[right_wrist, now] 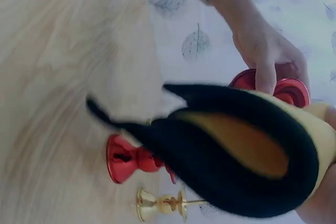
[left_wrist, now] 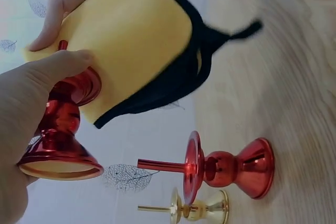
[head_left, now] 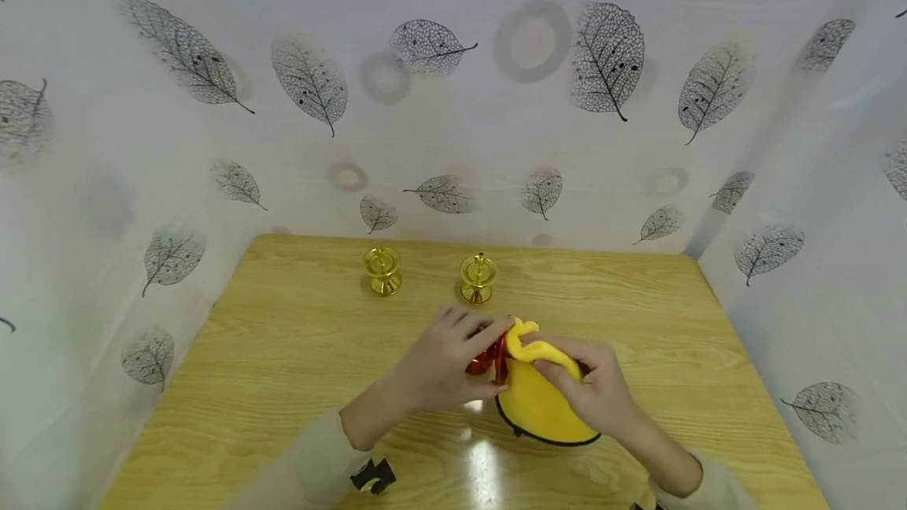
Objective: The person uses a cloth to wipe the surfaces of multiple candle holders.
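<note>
My left hand (head_left: 442, 356) holds a red metallic candlestick (left_wrist: 60, 116), its thumb at the dish and its hollow base facing down in the left wrist view. My right hand (head_left: 591, 384) pinches a yellow cloth pouch (head_left: 542, 400), folded at the top, with a black-edged opening and a black loop hanging from the edge. The yellow cloth lies against the dish and spike of the held candlestick. A second red candlestick (left_wrist: 254, 166) stands upright on the table, mostly hidden by my left hand in the head view.
Two gold candlesticks, a left one (head_left: 383, 262) and a right one (head_left: 478, 278), stand toward the back of the wooden table (head_left: 298, 337). A white curtain (head_left: 453, 124) with leaf prints hangs behind and along both sides.
</note>
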### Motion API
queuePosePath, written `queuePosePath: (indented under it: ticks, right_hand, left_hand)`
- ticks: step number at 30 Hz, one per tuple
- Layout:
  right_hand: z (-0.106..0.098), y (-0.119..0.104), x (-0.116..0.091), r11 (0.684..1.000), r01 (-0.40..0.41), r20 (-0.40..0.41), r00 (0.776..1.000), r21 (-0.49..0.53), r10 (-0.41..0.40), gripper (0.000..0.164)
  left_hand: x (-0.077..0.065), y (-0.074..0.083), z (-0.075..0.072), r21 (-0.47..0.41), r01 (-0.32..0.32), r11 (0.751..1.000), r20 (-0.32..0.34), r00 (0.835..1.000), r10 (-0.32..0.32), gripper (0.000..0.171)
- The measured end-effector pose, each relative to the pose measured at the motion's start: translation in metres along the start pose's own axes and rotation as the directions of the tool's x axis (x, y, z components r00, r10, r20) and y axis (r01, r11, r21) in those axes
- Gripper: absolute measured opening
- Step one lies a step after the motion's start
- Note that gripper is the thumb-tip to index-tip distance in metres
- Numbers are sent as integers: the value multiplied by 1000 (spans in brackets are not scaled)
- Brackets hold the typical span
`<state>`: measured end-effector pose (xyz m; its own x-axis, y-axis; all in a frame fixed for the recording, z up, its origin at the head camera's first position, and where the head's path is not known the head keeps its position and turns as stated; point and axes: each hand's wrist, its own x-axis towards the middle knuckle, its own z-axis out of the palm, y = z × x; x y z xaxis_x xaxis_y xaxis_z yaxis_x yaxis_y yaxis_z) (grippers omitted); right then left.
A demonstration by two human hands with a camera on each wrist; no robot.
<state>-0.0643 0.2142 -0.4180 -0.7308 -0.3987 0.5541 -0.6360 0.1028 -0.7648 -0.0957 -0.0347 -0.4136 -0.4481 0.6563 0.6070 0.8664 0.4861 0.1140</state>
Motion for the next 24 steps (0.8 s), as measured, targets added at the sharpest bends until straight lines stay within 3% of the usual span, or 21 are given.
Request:
queuePosePath:
  ticks: [3, 6, 8, 11, 14, 16, 17, 19, 21, 23, 24]
  right_hand:
    - [-2, -4, -2, 958, -235, -10, 971, 167, 240, 22]
    - [-5, -6, -2, 910, -344, 8, 936, 230, 352, 25]
    - [-5, -5, -2, 900, -360, 14, 930, 244, 368, 26]
    - [-3, -3, -4, 922, -328, 0, 942, 205, 335, 23]
    - [0, 0, -4, 977, -193, -5, 981, 93, 194, 25]
    - [1, 3, -3, 999, -33, 14, 999, -38, 34, 31]
    - [0, 5, -2, 990, 70, 36, 997, -120, -66, 32]
    - [-1, 8, 1, 921, 277, 102, 961, -275, -258, 35]
    - [-4, 10, 4, 803, 448, 185, 894, -393, -408, 41]
    - [-6, 11, 6, 717, 542, 250, 840, -439, -482, 49]
    - [-7, 12, 7, 703, 557, 263, 830, -442, -492, 53]
  left_hand:
    - [1, 0, 1, 79, -29, 996, -51, 998, 33, 82]
    - [0, -1, 2, 114, -37, 993, -79, 996, 46, 81]
    - [0, -1, 3, 120, -35, 992, -82, 996, 45, 81]
    - [-1, -1, 4, 117, -32, 993, -63, 997, 40, 80]
    - [-1, 0, 4, 89, -28, 996, -27, 999, 31, 82]
    - [-1, 0, 3, 49, -19, 999, 8, 1000, 19, 85]
    - [-1, 0, 2, 21, -10, 1000, 28, 1000, 9, 86]
    - [0, 0, 0, -43, 13, 999, 69, 998, -10, 88]
    - [0, -1, -3, -91, 36, 995, 108, 994, -26, 88]
    - [0, -1, -5, -121, 54, 991, 133, 990, -38, 88]
    - [0, -1, -5, -122, 57, 991, 136, 990, -40, 88]
